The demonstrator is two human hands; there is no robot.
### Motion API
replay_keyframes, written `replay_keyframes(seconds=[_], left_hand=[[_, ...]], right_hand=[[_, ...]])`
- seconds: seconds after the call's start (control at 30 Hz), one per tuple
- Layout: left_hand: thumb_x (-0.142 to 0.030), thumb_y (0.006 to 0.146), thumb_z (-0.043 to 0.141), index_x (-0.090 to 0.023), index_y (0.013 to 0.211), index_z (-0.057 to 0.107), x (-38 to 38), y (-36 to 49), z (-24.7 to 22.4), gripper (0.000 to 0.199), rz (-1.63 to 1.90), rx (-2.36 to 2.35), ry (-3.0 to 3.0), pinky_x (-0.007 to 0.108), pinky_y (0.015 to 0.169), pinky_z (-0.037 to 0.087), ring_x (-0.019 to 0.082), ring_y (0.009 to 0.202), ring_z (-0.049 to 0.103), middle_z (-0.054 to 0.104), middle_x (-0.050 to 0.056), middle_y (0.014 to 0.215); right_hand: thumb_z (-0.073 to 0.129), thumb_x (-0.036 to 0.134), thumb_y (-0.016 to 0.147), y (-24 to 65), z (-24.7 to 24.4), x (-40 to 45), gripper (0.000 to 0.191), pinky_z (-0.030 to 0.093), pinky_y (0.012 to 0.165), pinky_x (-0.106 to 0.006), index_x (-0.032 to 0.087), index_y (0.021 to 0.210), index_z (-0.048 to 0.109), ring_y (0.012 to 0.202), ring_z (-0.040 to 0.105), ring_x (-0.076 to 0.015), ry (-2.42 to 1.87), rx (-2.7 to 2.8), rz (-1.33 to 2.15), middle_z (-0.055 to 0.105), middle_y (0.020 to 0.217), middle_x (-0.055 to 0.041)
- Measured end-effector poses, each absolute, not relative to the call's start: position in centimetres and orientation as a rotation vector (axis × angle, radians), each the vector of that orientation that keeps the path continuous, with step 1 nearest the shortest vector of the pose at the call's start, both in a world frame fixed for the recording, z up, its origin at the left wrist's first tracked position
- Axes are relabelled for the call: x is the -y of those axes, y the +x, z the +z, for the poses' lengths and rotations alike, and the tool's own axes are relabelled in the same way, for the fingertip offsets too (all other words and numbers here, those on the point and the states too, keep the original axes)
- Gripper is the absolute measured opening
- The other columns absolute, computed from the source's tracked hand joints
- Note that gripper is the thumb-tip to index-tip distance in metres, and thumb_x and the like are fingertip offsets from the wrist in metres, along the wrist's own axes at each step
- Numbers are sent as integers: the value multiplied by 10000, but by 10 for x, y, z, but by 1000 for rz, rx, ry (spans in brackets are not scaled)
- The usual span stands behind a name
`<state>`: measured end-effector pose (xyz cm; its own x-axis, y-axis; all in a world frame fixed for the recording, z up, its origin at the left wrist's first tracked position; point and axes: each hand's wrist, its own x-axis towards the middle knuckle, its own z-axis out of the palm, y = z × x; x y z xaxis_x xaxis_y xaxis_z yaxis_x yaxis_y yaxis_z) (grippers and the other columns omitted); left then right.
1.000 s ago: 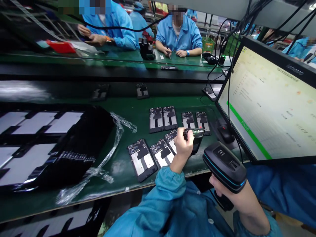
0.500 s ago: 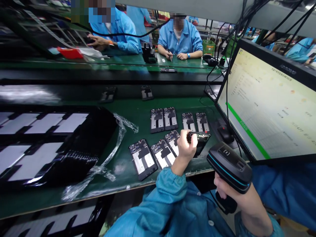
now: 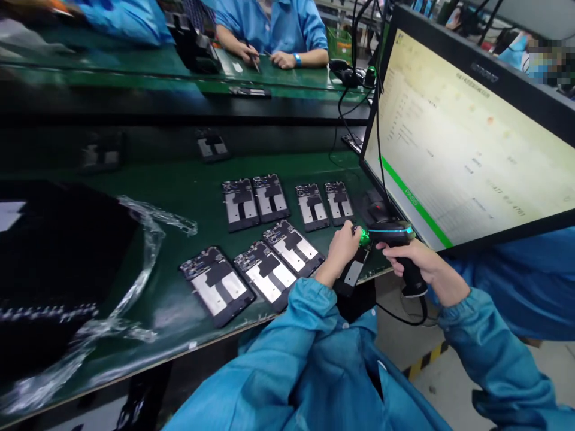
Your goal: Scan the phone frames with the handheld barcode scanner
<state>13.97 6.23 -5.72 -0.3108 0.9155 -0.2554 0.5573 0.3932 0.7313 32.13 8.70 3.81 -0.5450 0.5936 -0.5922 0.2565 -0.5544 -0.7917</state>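
Head view: opened phones (image 3: pixel 217 285) on green tabletop (image 3: pixel 173 185), monitor (image 3: pixel 462 134) alongside, co-worker (image 3: pixel 281 30) opposite.

The left hand (image 3: pixel 344 250) curls closed, its forearm slanting far and right. The right hand (image 3: pixel 417 260) grips just beside it, forearm angled left.
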Motion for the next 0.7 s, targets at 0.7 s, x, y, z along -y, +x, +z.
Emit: replay_keyframes(seconds=[0.7], left_hand=[[-440, 960, 345, -211, 1053, 504, -66, 142, -64, 294, 578, -1997, 1290, 406, 788, 471, 364, 1036, 653, 689, 190, 1056]], right_hand=[[787, 270, 731, 321, 52, -108, 256, 462, 418, -201, 150, 913, 654, 413, 462, -65, -1441, 1523, 2269, 525, 556, 67]])
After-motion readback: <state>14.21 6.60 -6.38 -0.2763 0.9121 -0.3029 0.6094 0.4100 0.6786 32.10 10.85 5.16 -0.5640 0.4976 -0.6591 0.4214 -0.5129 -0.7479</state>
